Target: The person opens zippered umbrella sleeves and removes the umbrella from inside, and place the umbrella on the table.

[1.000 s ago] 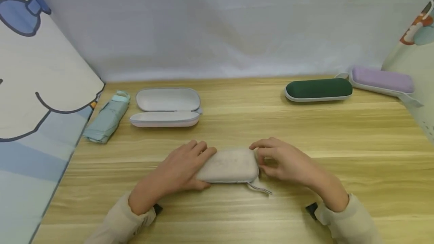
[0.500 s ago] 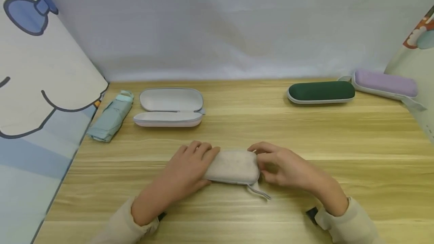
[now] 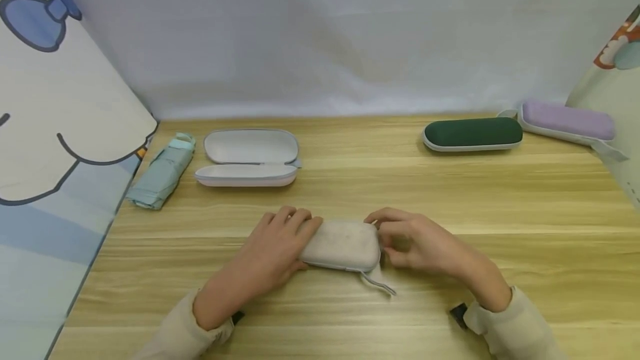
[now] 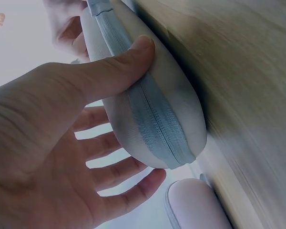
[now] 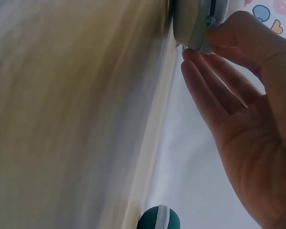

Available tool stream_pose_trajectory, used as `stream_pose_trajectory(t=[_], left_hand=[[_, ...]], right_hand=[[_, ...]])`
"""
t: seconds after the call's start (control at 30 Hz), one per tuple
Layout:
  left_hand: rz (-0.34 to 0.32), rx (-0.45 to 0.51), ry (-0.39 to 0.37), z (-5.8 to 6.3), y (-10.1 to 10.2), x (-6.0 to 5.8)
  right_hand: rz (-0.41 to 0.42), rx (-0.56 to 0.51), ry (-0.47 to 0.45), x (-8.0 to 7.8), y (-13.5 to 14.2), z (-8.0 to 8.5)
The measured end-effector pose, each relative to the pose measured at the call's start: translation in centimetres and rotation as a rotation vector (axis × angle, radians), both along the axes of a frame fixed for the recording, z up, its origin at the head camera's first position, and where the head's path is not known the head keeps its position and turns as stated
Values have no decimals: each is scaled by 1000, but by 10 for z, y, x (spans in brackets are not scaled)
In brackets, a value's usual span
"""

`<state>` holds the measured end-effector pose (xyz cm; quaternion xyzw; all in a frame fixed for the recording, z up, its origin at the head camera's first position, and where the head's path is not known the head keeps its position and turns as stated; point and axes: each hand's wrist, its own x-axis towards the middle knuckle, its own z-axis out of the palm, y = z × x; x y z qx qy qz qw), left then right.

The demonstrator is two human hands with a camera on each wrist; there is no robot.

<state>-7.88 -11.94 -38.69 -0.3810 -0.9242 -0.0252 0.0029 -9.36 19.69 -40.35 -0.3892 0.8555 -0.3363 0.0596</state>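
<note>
A cream glasses case (image 3: 342, 244) with a zip lies shut on the wooden table, its thin strap (image 3: 379, 283) hanging off the near right corner. My left hand (image 3: 277, 249) grips the case's left end, fingers over the far side. In the left wrist view its thumb (image 4: 140, 47) presses across the grey-blue zip band (image 4: 155, 114). At the opposite end, my right hand (image 3: 412, 240) pinches the case's corner with thumb and fingertips. The right wrist view shows a small zip slider (image 5: 210, 20) close to that thumb; whether it is held, I cannot tell.
Behind my left hand stands a pale pink case (image 3: 245, 176), lid open. A folded light-teal umbrella (image 3: 164, 174) lies left of it. At the back right are a green case (image 3: 472, 133) and a lilac case (image 3: 567, 120), both shut. A white sheet (image 3: 330, 43) hangs behind the table.
The cream case has turned slightly, its near edge now sloping down to the right. My left hand has shifted a little right along it. My right hand stays at the right end.
</note>
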Motion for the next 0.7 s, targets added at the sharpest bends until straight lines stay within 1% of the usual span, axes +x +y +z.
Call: stream_pose_trajectory(t=[0.23, 0.33, 0.47, 0.57, 0.7], left_hand=[[-21, -10, -2, -1, -1, -3], [-27, -7, -8, -1, -1, -5], [-37, 5, -11, -1, -2, -6], [-52, 15, -10, -1, -2, -6], [-69, 26, -17, -1, -3, -6]], right_hand=[[-34, -35, -73, -1, 2, -1], [-46, -39, -76, -2, 2, -1], [-53, -40, -52, -3, 1, -1], [-51, -43, -39, -4, 1, -2], [-48, -49, -44, -5, 2, -2]])
